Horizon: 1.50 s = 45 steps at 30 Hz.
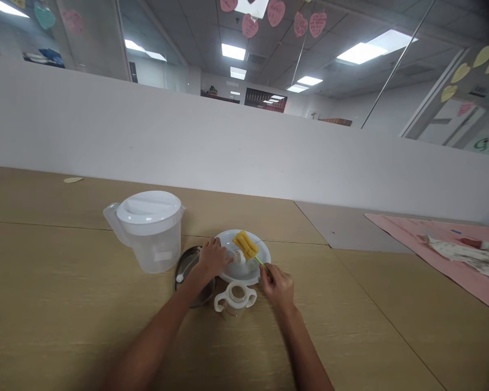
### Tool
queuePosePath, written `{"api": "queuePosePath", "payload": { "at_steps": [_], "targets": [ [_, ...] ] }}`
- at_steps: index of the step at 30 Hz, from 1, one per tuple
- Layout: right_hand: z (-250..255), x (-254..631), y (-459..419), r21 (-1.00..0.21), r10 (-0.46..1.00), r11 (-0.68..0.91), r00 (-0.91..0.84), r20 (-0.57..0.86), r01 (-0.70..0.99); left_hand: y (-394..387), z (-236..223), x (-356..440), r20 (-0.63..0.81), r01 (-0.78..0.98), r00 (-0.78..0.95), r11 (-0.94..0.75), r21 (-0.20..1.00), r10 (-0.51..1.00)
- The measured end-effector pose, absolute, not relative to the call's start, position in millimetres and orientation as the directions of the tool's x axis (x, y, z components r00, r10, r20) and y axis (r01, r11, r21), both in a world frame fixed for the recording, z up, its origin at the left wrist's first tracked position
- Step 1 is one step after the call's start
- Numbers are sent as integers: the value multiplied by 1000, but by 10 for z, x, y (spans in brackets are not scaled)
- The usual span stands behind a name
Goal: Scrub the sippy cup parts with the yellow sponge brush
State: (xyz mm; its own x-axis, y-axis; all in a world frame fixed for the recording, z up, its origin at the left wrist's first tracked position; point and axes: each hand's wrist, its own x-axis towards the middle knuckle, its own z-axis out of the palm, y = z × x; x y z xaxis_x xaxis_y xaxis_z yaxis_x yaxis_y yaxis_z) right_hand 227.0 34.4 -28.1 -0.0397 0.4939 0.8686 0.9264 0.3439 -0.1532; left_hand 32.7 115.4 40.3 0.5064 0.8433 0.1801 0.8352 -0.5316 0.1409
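My left hand point(214, 257) is closed on a small clear-and-white plastic piece point(239, 257), held over the white plate point(262, 276); the fingers partly hide it. In my right hand point(277, 283) is the thin green handle of a sponge brush point(245, 244). Its yellow sponge head is over the plate, beside the plastic piece. Just in front of the plate stands a clear cup with white double handles point(235, 297), its top open. A dark round tray point(206, 296) lies under my left forearm, with a thin tube ending in a white bulb point(180, 278) on it.
A translucent lidded pitcher point(152, 233) stands to the left of the tray. At the far right, a pink cloth point(407, 234) bears crumpled white fabric point(466, 254). A low white wall point(236, 146) runs along the table's back edge; a yellow paper piece point(73, 180) lies near it.
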Motion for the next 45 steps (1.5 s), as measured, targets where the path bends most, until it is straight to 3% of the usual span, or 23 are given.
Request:
{"api": "queuePosePath", "payload": {
  "at_steps": [5,9,11,19,27,37,45],
  "targets": [
    [-281,2268,344,-151,491,336,-36,871,930,1180,418,285,246,798,526,-572,190,814],
    [-275,2266,341,-172,506,344,-28,862,923,1153,646,228,348,654,487,-598,462,801],
    [-270,2265,339,-193,512,347,-13,859,918,1107,777,184,354,588,486,-599,544,799],
    [-246,2261,325,-191,495,392,-31,869,900,977,894,120,469,582,499,-683,441,729],
    [-256,2288,325,-256,540,413,-9,841,874,973,922,164,501,506,523,-724,468,689],
    [-203,2290,296,-210,549,350,-18,836,913,864,1141,48,460,384,642,-777,500,613],
    [-201,2275,242,-134,400,380,-32,916,915,821,1125,104,422,315,696,-775,548,581]
  ]
}}
